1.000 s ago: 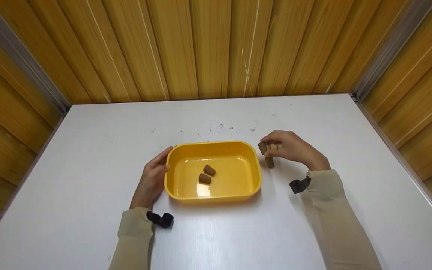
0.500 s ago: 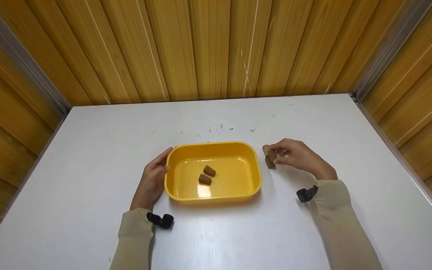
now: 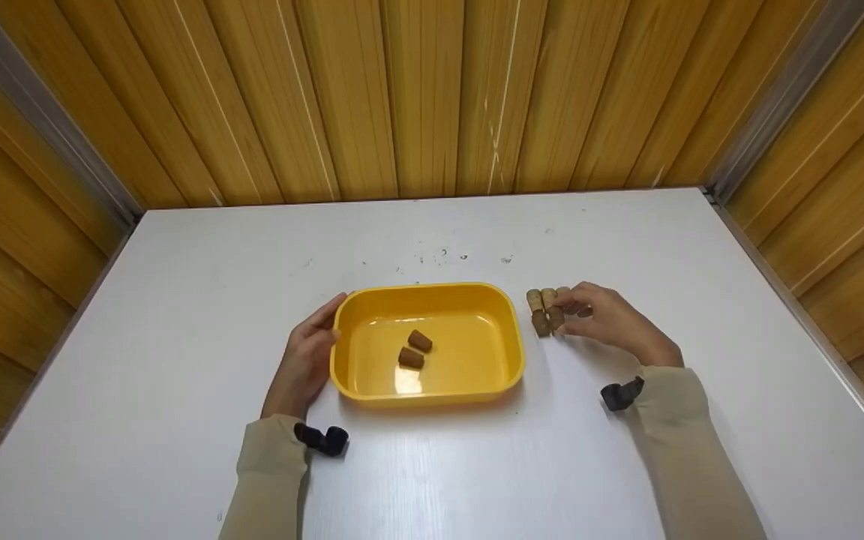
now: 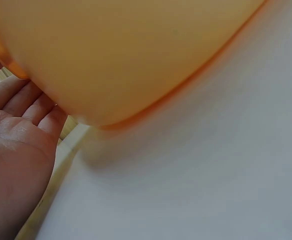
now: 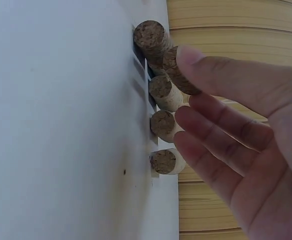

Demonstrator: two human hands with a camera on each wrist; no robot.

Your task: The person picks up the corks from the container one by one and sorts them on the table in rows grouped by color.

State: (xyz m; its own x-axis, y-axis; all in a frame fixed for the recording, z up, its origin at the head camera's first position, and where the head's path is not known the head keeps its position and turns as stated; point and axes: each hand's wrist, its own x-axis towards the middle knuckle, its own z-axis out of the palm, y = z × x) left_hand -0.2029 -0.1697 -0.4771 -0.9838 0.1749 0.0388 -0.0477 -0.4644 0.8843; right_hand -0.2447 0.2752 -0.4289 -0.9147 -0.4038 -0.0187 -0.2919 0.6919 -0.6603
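Observation:
My left hand holds the yellow plastic tub by its left end, the thumb at the rim and the fingers along the outer wall. Two brown cork stoppers lie inside, an upper cork and a lower cork. Right of the tub, my right hand pinches a brown cork between thumb and fingertips. Beside the pinched one stands or lies another dark cork; which, I cannot tell. Behind them is a row of paler corks, partly covered by the fingers.
The white table bears small dark marks behind the tub. Wood-patterned panels rise at the back and both sides. Black wrist cameras, left camera and right camera, jut from the sleeves.
My right hand has drawn back from beside the tub, rightward and nearer me. The pinched cork has come down next to the other dark cork. Left hand and tub stay put.

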